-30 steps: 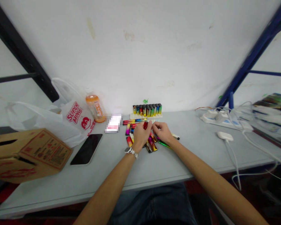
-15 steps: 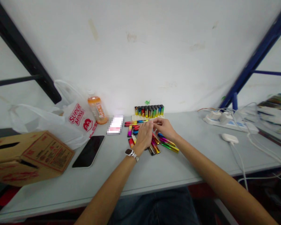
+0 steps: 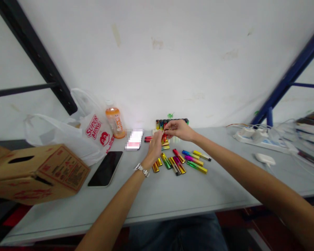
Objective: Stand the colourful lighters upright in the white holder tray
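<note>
Pinching a red lighter [image 3: 164, 137] between them, both hands are closed: the left hand [image 3: 155, 146] curls round its lower end and the right hand [image 3: 179, 129] nips the top. Since 1 second ago they have lifted off the loose lighters [image 3: 184, 162] and moved back, close in front of the rack of upright lighters [image 3: 174, 122]. The work looks shifted from pile to rack. A phone [image 3: 106, 168], bottle [image 3: 115, 122] and cardboard box [image 3: 39, 170] sit left on the counter [image 3: 172, 195].
</note>
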`<action>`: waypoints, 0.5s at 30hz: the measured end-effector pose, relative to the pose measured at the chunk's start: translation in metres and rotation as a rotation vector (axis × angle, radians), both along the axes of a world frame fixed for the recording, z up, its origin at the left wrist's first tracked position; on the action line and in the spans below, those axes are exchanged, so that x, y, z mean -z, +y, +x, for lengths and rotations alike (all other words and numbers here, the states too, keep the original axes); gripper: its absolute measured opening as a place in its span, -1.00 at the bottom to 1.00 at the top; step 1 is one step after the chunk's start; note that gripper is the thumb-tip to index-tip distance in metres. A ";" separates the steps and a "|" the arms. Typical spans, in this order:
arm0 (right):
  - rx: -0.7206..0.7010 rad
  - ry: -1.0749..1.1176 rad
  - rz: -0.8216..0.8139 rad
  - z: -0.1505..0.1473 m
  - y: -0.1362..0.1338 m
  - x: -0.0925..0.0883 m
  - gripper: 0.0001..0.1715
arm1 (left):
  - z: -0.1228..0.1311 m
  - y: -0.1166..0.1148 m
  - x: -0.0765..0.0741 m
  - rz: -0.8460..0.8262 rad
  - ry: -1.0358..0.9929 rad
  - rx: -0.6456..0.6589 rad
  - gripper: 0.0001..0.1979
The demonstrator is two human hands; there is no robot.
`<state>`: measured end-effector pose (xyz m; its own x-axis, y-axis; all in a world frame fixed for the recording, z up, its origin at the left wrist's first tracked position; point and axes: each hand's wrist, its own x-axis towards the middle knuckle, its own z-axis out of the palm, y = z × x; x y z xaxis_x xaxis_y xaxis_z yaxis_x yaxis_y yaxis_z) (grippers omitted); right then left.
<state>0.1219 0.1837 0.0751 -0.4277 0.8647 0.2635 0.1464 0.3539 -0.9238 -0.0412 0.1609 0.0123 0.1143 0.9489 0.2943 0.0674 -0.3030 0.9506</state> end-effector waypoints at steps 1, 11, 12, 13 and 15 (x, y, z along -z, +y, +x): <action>0.008 0.005 -0.009 -0.002 0.003 -0.004 -0.66 | -0.005 0.001 0.000 0.004 0.041 -0.015 -0.48; -0.049 0.103 -0.294 -0.004 0.005 -0.013 -0.76 | -0.026 -0.002 0.003 -0.016 -0.008 0.092 -0.55; -0.019 0.091 -0.319 -0.005 0.005 -0.012 -0.77 | -0.025 -0.002 0.003 -0.005 -0.017 0.045 -0.57; 0.018 0.070 -0.348 -0.005 0.004 -0.010 -0.78 | -0.023 -0.003 0.003 0.007 -0.027 0.003 -0.57; 0.080 0.031 -0.411 -0.005 0.003 -0.008 -0.79 | -0.019 -0.003 0.004 0.039 -0.047 -0.057 -0.57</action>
<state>0.1166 0.1868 0.0826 -0.3521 0.9307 -0.0989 0.1284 -0.0566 -0.9901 -0.0600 0.1578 0.0087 0.0452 0.9411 0.3350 0.0412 -0.3369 0.9407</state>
